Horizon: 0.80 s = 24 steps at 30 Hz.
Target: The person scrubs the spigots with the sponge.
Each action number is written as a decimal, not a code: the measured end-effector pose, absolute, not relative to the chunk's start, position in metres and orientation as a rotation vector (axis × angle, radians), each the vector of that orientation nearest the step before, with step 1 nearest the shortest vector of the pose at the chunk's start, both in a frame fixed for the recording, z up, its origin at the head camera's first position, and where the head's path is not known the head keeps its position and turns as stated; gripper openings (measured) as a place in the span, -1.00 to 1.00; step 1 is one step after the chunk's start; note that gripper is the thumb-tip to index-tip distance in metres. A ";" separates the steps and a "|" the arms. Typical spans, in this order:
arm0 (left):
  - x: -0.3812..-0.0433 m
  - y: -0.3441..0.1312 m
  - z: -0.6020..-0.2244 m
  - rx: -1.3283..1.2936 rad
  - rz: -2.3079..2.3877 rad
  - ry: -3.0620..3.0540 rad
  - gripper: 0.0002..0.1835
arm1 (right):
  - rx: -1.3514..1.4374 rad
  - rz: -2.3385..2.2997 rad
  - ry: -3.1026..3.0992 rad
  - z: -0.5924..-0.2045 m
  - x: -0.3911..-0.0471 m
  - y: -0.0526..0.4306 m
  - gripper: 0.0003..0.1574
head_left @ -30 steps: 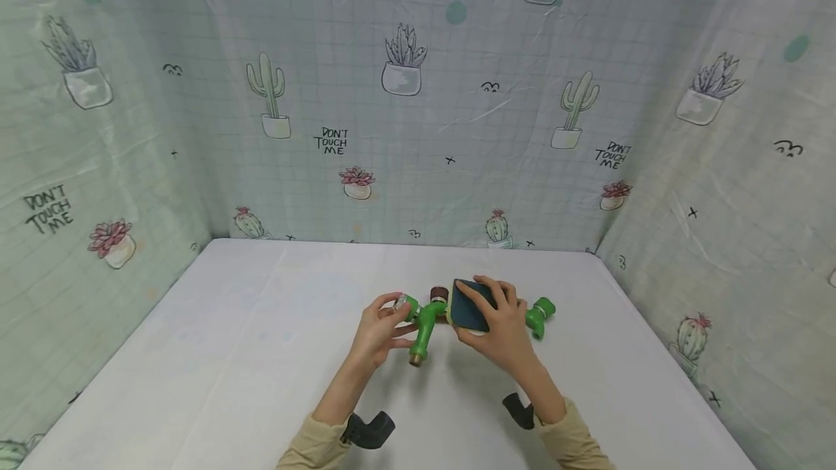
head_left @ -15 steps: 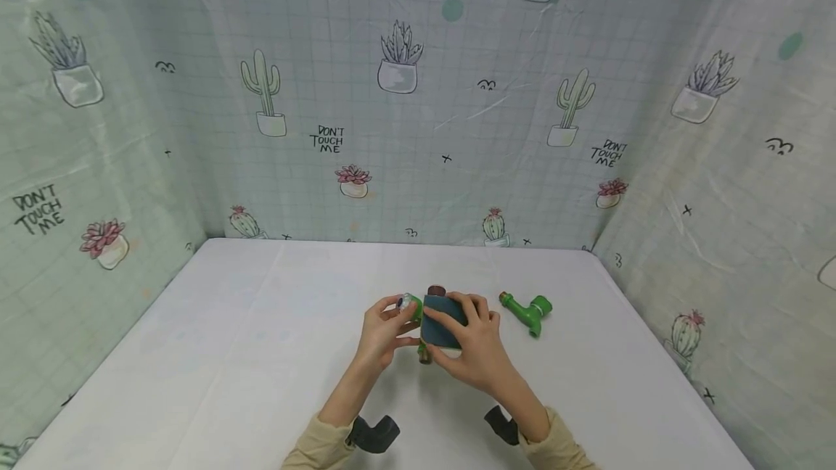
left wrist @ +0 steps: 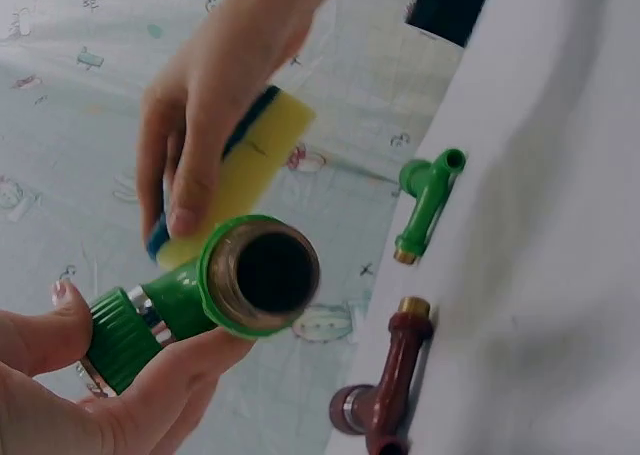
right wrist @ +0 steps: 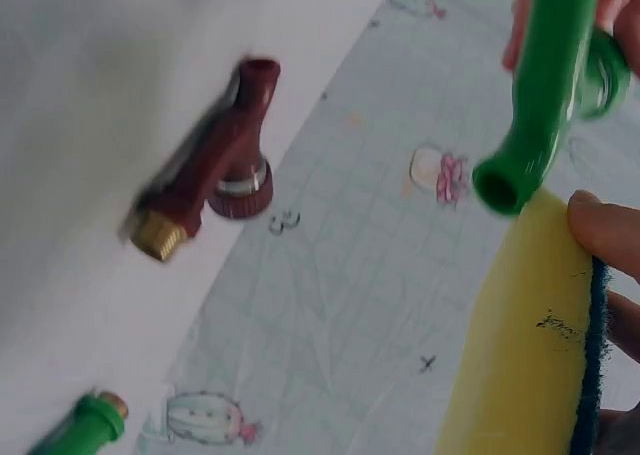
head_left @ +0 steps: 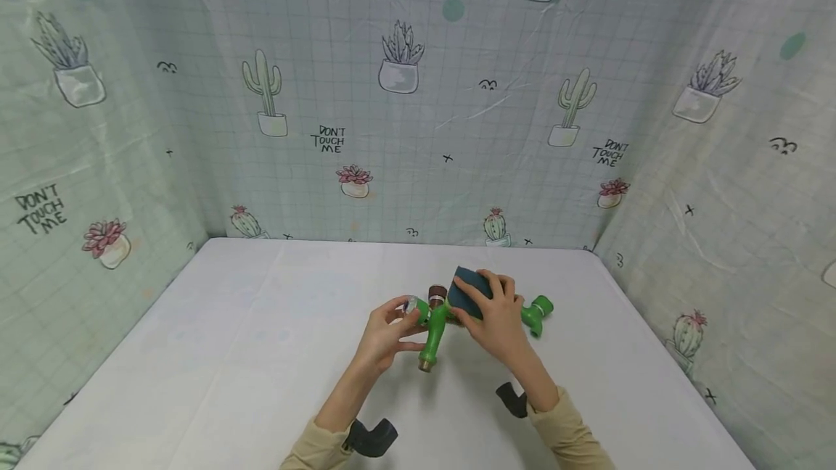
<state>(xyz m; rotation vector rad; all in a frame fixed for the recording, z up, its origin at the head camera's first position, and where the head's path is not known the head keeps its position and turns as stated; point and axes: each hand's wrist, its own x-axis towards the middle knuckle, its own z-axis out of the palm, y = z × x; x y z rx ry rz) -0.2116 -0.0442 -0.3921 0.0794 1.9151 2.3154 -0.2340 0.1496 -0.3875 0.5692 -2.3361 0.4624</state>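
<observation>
My left hand (head_left: 384,334) grips a green tap (head_left: 434,339) by its ribbed handle, above the white table. The tap's threaded inlet faces the left wrist camera, with a brass-coloured ring (left wrist: 228,275) around it. In my right hand (head_left: 501,321) is a sponge (head_left: 465,294), yellow with a dark blue scouring side, pinched between thumb and fingers. Its yellow face (right wrist: 520,345) is turned to the tap, and one corner appears to meet the spout end in the right wrist view. Part of the handle is hidden behind my left fingers.
A dark red tap (right wrist: 220,155) lies on the table (head_left: 261,339) behind the held one. Farther right lies a second green tap (head_left: 538,314), partly covered by my right hand in the head view. Printed cloth walls (head_left: 405,136) enclose the back and sides.
The sponge went left across the green tap, covering much of it, then came back right and up. The held tap has shifted slightly right. Both grips stay the same.
</observation>
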 end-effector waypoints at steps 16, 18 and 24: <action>-0.214 -0.040 -0.390 0.043 2.335 2.029 -0.60 | 0.623 0.329 -2.484 -0.375 -0.224 0.131 -0.38; -0.214 -0.041 -0.390 0.043 2.334 2.026 -0.60 | 0.599 0.253 -2.459 -0.379 -0.226 0.132 -0.39; -0.213 -0.041 -0.388 0.028 2.329 2.042 -0.59 | 0.581 0.183 -2.384 -0.388 -0.236 0.140 -0.39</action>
